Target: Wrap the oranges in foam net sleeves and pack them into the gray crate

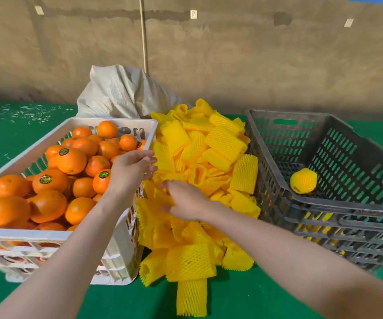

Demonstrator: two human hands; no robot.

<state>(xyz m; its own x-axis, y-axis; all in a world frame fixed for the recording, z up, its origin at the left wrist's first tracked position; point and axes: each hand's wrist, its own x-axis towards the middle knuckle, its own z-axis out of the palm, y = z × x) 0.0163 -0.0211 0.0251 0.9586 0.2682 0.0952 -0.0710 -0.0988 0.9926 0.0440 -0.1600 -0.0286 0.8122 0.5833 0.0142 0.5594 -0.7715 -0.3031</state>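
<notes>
A white crate (36, 236) on the left is heaped with oranges (70, 161), some with stickers. Between the crates lies a big pile of yellow foam net sleeves (211, 146). The gray crate (337, 210) on the right holds one orange wrapped in a sleeve (303, 180) on its floor. My left hand (130, 171) hovers over the white crate's right rim, fingers straight and pointing toward the pile, holding nothing. My right hand (185, 201) lies on the pile and pinches a foam sleeve (162, 199) between fingers and thumb.
Everything stands on a green table cover (243, 295). A white woven sack (123, 93) leans behind the white crate and the pile. Loose sleeves (191, 298) spill toward the front edge. A brown wall rises behind.
</notes>
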